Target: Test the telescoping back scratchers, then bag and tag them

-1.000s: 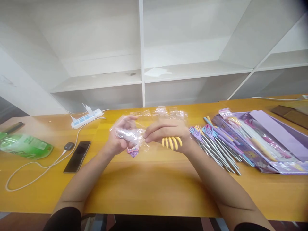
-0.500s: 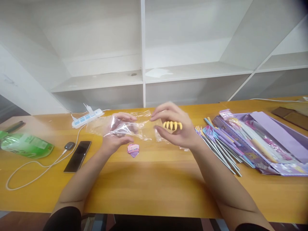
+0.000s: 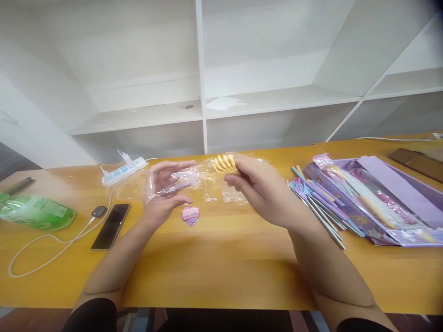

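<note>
Left hand [image 3: 159,188], thumb and fingers apart, curves about the clear bag [image 3: 186,179], perhaps inside, and should splay evenly to tauten it, while the right hand [image 3: 266,190] pinches the yellow spiral [image 3: 224,164] near the bag's right end, pink cards [image 3: 190,215] on the bag's near side.

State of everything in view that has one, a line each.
left hand: open, fingers apart
right hand: closed on yellow coil
yellow coil: pinched, lifted
clear bag: wrinkled, at left hand
pink cards: overlapping, fanned
phone: flat, screen dark
power strip: plug inserted
green pack: lying down
purple box: open, plastic packs inside
metal rods: loosely bunched
</note>
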A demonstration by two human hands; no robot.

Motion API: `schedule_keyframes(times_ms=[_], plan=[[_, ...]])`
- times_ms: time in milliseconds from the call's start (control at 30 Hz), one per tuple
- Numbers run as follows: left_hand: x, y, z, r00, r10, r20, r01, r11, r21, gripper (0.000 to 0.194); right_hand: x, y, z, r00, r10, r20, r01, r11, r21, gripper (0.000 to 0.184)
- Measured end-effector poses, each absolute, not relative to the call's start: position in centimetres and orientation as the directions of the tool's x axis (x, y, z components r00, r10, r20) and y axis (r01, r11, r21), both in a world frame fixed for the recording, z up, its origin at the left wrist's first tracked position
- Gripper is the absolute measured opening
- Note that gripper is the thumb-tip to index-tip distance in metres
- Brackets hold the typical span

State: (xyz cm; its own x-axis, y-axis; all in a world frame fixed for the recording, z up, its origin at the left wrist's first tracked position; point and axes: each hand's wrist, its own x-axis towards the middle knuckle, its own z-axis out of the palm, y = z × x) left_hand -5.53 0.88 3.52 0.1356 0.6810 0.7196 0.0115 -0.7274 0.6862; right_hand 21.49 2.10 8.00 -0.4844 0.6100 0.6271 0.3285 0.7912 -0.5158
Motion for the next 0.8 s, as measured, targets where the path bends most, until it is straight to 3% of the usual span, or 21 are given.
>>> schedule_keyframes(times_ms=[133,300,467,567,633,800], plan=[[-5.4,0.9,3.3,0.157,0.711,0.686,-0.061,-0.686,0.725,0.064,21.7,2.5,8.1,-0.586,0.646,0.489,0.160,0.684,-0.712,0.029],[-5.8,1.1,3.1,0.121,0.722,0.681,-0.023,-0.684,0.729,0.064,21.9,2.7,8.3,-0.674,0.701,0.233,0.084,0.386,-0.919,0.022],[-5.6,1.3,2.9,0.118,0.744,0.658,-0.073,-0.654,0.753,0.063,21.7,3.6,7.7,-0.701,0.700,0.138,0.056,0.247,-0.967,0.029],[-5.4,1.2,3.0,0.131,0.780,0.612,-0.140,-0.596,0.790,0.063,21.8,4.0,7.7,-0.725,0.682,0.096,0.082,0.224,-0.971,0.065],[-5.4,1.1,3.0,0.149,0.811,0.565,-0.177,-0.541,0.822,0.062,22.0,4.1,7.8,-0.731,0.679,0.069,0.102,0.208,-0.973,0.078],[-5.4,0.8,3.0,0.189,0.845,0.500,-0.233,-0.456,0.859,0.059,22.2,4.3,7.9,-0.732,0.681,0.026,0.154,0.202,-0.967,0.075]])
